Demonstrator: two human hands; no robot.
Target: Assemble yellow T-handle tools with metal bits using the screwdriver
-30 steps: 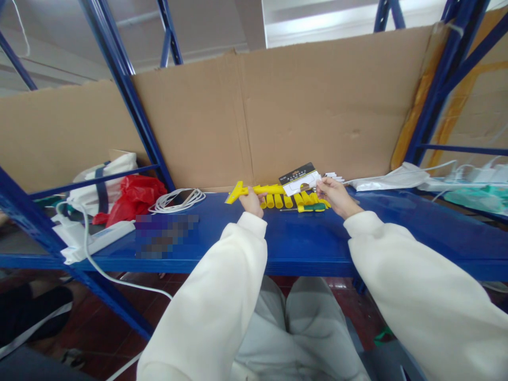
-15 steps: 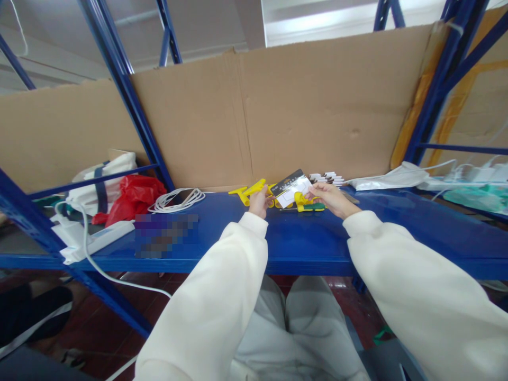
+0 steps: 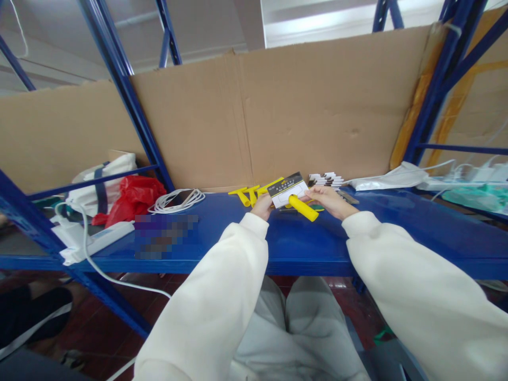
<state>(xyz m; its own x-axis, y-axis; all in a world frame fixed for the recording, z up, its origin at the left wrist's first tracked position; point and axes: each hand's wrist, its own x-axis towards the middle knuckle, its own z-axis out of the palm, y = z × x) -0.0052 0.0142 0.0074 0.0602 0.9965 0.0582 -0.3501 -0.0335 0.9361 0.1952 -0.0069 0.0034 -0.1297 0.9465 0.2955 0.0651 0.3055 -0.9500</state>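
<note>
Over blue shelf (image 3: 305,243) | right hand (image 3: 328,200) pinches printed card (image 3: 282,190), yellow handle (image 3: 305,208) protruding | left hand (image 3: 261,206), grip hidden | seemingly threading; next needs alignment

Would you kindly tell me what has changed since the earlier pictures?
The card held in the right hand has shifted left and slightly down. The left hand, which held a yellow tool, has moved right to the card's left end. A yellow handle now sticks out toward the person at the card's lower edge. The cable coil and red bag stayed put.
</note>
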